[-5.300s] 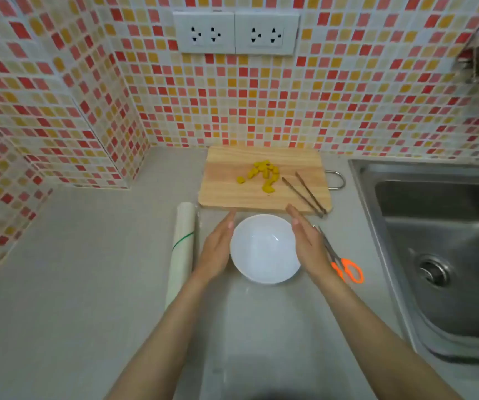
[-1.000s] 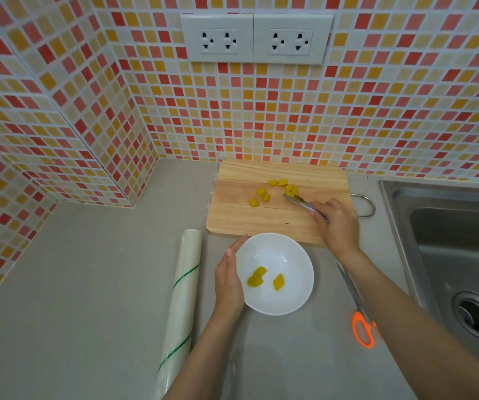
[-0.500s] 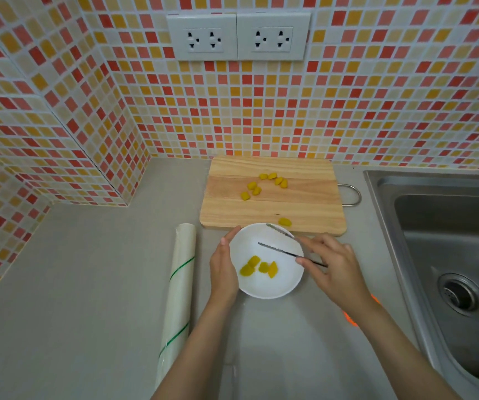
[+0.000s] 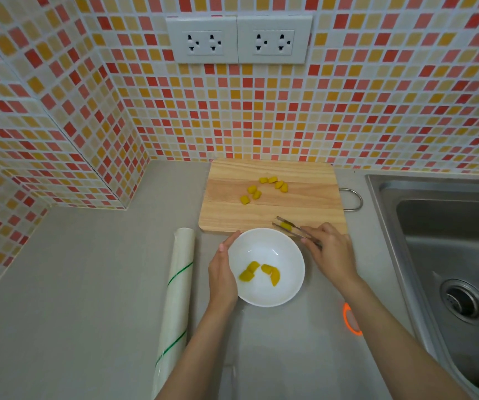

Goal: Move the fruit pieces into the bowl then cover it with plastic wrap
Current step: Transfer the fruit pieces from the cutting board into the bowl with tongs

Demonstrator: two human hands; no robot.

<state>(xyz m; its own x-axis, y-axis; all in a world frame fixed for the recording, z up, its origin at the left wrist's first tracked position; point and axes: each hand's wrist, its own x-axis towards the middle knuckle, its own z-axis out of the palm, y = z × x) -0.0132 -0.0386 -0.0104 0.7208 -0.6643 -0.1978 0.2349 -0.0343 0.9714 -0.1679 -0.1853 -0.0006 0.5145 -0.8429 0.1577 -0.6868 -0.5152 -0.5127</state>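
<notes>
A white bowl (image 4: 266, 267) was set on the grey surface (image 4: 73, 284), just in front of the near edge of a wooden cutting board (image 4: 271, 194). The bowl's left rim was cupped by the left hand (image 4: 222, 272), its fingers held together and lying flat against the outside wall. A pair of metal tongs (image 4: 296, 230) was held in the right hand (image 4: 332, 252), the fingers pinched around the tongs' arms. One yellow fruit piece (image 4: 286, 225) was gripped between the tongs' tips, over the board's near edge and just beyond the bowl's rim. Several fruit pieces in the bowl (image 4: 260, 273) were seen resting on its bottom. A loose group of fruit pieces on the board (image 4: 264, 187) was spread across its far half. A roll of plastic wrap (image 4: 176, 298) was laid lengthwise on the surface to the left of the left hand. An orange scissor handle (image 4: 349, 319) was partly hidden behind the right forearm. A steel sink (image 4: 449, 255) was sunk into the surface at the right.
</notes>
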